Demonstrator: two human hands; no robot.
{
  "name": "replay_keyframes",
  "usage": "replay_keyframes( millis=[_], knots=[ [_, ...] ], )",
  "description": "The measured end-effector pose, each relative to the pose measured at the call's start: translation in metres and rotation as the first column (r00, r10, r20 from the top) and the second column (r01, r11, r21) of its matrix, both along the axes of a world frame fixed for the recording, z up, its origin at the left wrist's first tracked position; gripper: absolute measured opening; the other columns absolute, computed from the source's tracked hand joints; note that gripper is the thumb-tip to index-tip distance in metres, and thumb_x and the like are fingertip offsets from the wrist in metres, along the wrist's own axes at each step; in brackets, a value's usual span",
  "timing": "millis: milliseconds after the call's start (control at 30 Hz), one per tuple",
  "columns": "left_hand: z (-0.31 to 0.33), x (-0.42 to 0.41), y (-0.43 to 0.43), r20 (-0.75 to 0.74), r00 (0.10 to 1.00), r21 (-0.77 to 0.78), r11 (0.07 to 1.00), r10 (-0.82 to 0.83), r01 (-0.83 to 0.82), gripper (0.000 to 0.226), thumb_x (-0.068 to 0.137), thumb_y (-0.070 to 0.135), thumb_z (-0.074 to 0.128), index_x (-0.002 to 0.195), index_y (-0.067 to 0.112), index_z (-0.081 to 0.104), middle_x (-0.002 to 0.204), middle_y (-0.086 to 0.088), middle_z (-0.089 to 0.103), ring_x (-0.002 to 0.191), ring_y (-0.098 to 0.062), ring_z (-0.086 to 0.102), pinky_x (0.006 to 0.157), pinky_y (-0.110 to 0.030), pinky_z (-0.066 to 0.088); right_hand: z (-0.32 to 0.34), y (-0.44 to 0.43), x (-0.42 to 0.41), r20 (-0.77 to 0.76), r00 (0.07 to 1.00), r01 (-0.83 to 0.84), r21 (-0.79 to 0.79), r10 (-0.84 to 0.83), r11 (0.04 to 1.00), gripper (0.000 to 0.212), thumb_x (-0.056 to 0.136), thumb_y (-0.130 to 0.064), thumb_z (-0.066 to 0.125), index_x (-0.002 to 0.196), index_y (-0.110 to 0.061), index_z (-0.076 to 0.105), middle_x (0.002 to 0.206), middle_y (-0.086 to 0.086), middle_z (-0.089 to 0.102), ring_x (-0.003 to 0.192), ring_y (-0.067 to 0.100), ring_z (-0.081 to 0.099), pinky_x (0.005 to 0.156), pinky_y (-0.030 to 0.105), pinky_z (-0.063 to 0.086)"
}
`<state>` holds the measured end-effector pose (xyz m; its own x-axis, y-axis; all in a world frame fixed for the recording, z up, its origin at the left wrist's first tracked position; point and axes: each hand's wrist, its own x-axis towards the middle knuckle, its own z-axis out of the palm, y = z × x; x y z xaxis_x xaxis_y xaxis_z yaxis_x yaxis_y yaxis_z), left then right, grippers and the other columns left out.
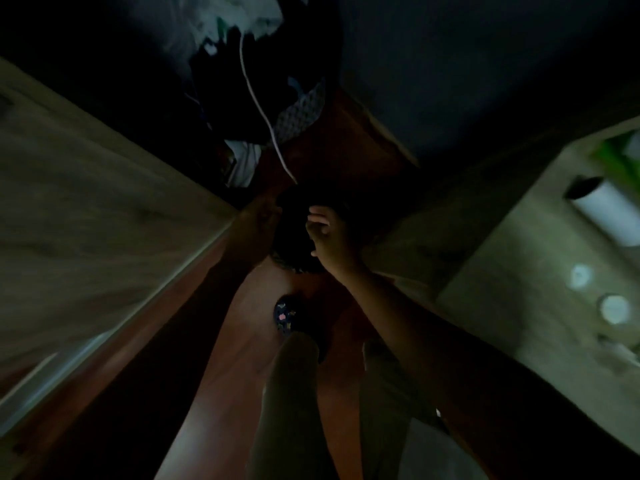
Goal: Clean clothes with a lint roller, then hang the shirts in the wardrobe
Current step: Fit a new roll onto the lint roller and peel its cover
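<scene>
The view is very dark and points straight down. A dark garment (296, 233) hangs bunched between my two hands in front of the open wardrobe. My left hand (258, 218) presses against its left side, with the fingers lost in the dark cloth. On the right edge, my right hand (329, 235) has its fingers curled over the cloth and the thumb below. A white lint roller (604, 211) with a dark handle lies on the pale surface at the right, away from both hands.
A pale wooden wardrobe door (86, 209) stands open on the left. Dark clothes, a patterned fabric (301, 112) and a white cord (263, 116) hang inside the wardrobe above. Below are my legs, a patterned slipper (289, 315) and reddish floor. Small round white items (614, 308) sit at the right.
</scene>
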<state>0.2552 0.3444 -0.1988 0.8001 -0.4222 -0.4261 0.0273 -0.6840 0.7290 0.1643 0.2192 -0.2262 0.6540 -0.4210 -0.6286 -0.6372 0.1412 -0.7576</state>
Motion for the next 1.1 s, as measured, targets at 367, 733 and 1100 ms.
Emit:
replay_keyframes(
  millis=[367,733,1100],
  knots=[
    [0.157,-0.093,-0.169,0.322,0.904,-0.215,0.908,-0.282,0.360,0.030,0.096,0.020,0.059,0.122,0.008,0.064,0.106,0.000,0.071,0.093,-0.017,0.068,0.081,-0.028,0.053,0.197,-0.153,-0.152,0.269,0.957,0.223,-0.430,-0.111,0.875,0.021,0.093,-0.011,0.063,0.113,-0.016,0.064,0.104,-0.009,0.068,0.087,-0.006,0.062,0.072,0.010,0.048],
    [0.155,-0.204,-0.329,0.444,0.518,0.135,0.626,-0.731,0.768,0.054,0.087,0.010,0.069,0.138,0.000,0.054,0.142,-0.022,0.054,0.136,-0.039,0.047,0.114,-0.050,0.034,0.172,-0.240,-0.312,0.008,0.982,0.147,-0.669,-0.190,0.729,0.027,0.087,-0.019,0.065,0.113,-0.013,0.066,0.114,0.007,0.065,0.108,0.027,0.059,0.102,0.042,0.042],
    [0.139,-0.211,-0.351,0.368,0.457,0.450,0.585,-0.810,0.674,0.052,0.089,0.027,0.067,0.139,0.016,0.055,0.132,-0.011,0.061,0.120,-0.031,0.055,0.096,-0.043,0.040,0.137,-0.239,-0.302,-0.107,0.985,-0.170,-0.766,0.138,0.619,0.038,0.094,-0.021,0.061,0.129,-0.008,0.059,0.126,0.013,0.062,0.120,0.030,0.057,0.112,0.039,0.027]
  ],
)
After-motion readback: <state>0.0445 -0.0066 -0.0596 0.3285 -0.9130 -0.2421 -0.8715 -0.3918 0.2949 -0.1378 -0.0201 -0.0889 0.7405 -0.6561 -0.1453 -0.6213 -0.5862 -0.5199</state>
